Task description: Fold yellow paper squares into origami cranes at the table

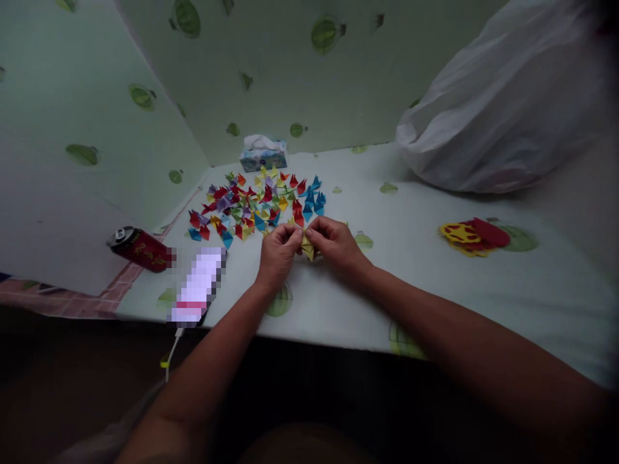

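Between my two hands is a small folded piece of yellow paper (308,248), pointed at its lower end. My left hand (278,254) pinches its left side with thumb and fingers. From the other side my right hand (337,243) pinches it too, so both sets of fingertips nearly meet at its top. Just beyond the hands spreads a heap of small folded paper cranes (242,205) in red, blue, yellow, purple and green. The fingers cover part of the yellow paper.
A dark red can (142,248) and a lit phone (200,287) with a white cable (173,351) are on the left. Behind the heap stands a tissue box (264,158). To the right lie red and yellow cutouts (474,236), below a large white plastic bag (498,109).
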`<state>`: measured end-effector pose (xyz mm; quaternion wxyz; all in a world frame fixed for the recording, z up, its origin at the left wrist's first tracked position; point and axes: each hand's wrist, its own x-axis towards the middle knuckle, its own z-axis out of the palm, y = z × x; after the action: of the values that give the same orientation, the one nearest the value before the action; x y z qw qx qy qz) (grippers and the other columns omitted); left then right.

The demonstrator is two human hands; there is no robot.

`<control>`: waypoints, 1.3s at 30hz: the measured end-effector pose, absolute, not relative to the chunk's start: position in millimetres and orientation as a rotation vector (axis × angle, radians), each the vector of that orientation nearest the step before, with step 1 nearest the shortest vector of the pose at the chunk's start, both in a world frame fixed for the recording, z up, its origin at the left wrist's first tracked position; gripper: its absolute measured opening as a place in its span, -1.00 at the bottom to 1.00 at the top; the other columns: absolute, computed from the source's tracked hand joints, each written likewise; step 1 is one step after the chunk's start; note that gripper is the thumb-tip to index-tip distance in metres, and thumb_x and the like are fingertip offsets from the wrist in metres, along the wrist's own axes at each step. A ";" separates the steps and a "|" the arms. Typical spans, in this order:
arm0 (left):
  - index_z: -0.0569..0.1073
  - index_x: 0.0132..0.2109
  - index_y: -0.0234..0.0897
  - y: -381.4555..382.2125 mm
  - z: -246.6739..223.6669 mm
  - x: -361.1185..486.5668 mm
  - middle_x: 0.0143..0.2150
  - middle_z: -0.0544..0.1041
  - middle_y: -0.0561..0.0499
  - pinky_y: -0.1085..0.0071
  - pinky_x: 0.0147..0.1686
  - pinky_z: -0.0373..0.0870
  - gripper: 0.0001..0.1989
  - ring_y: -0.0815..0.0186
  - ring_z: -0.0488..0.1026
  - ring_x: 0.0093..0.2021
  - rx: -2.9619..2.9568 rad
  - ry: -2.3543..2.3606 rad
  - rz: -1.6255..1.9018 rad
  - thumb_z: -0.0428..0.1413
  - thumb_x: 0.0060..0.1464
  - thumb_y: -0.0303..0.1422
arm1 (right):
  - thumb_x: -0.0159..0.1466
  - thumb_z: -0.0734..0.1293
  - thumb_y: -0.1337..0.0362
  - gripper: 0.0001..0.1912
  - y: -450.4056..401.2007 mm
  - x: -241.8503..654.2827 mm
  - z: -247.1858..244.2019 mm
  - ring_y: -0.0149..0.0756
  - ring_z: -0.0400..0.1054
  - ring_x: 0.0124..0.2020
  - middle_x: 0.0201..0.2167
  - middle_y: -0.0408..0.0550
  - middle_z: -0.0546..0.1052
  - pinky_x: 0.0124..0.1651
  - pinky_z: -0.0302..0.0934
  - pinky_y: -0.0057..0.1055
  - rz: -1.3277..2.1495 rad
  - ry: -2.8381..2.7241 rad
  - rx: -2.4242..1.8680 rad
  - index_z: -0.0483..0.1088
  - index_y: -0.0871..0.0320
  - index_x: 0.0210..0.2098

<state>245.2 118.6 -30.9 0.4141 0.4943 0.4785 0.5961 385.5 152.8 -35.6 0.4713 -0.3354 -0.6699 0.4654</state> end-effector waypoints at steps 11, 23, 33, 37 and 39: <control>0.44 -0.39 -0.31 116.4 -27.5 245.4 -0.52 0.43 0.12 0.53 -0.49 0.33 -0.72 0.48 0.35 -0.53 1.307 1.241 1.475 0.28 0.04 -0.19 | 0.22 0.35 0.06 -0.72 152.5 388.3 -35.0 -0.36 0.26 -0.49 -0.53 -0.15 0.40 -0.40 0.19 -0.38 1.305 -1.563 -0.790 0.29 0.11 -0.45; 0.47 -0.36 -0.32 116.6 -28.2 245.7 -0.48 0.46 0.11 0.52 -0.47 0.33 -0.74 0.48 0.37 -0.52 1.171 1.115 1.437 0.30 -0.04 -0.22 | 0.22 0.36 0.05 -0.70 154.6 388.6 -35.6 -0.36 0.23 -0.48 -0.52 -0.15 0.39 -0.40 0.14 -0.38 1.217 -1.582 -0.829 0.31 0.12 -0.45; 0.51 -0.36 -0.32 114.2 -24.6 245.7 -0.51 0.45 0.11 0.49 -0.44 0.34 -0.73 0.46 0.36 -0.52 1.171 1.157 1.358 0.31 -0.04 -0.19 | 0.22 0.36 0.05 -0.70 155.5 392.9 -29.1 -0.38 0.19 -0.48 -0.54 -0.17 0.36 -0.42 0.10 -0.41 1.215 -1.575 -0.815 0.31 0.13 -0.46; 0.51 -0.38 -0.32 114.7 -24.5 245.3 -0.53 0.46 0.09 0.49 -0.44 0.31 -0.72 0.46 0.36 -0.52 1.233 1.140 1.303 0.32 -0.03 -0.18 | 0.24 0.33 0.08 -0.71 153.4 392.6 -28.3 -0.38 0.17 -0.48 -0.55 -0.17 0.34 -0.42 0.09 -0.41 1.141 -1.561 -0.854 0.26 0.11 -0.48; 0.51 -0.39 -0.32 115.2 -25.1 245.0 -0.54 0.46 0.09 0.49 -0.44 0.30 -0.72 0.46 0.35 -0.52 1.254 1.126 1.314 0.32 -0.03 -0.18 | 0.24 0.33 0.07 -0.71 153.2 392.6 -28.5 -0.37 0.18 -0.48 -0.55 -0.17 0.34 -0.42 0.08 -0.40 1.146 -1.551 -0.856 0.26 0.10 -0.48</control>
<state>245.0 115.2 -25.1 0.4814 0.5143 0.4618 0.5389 392.6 153.2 -28.5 0.4933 -0.3530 -0.6394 0.4725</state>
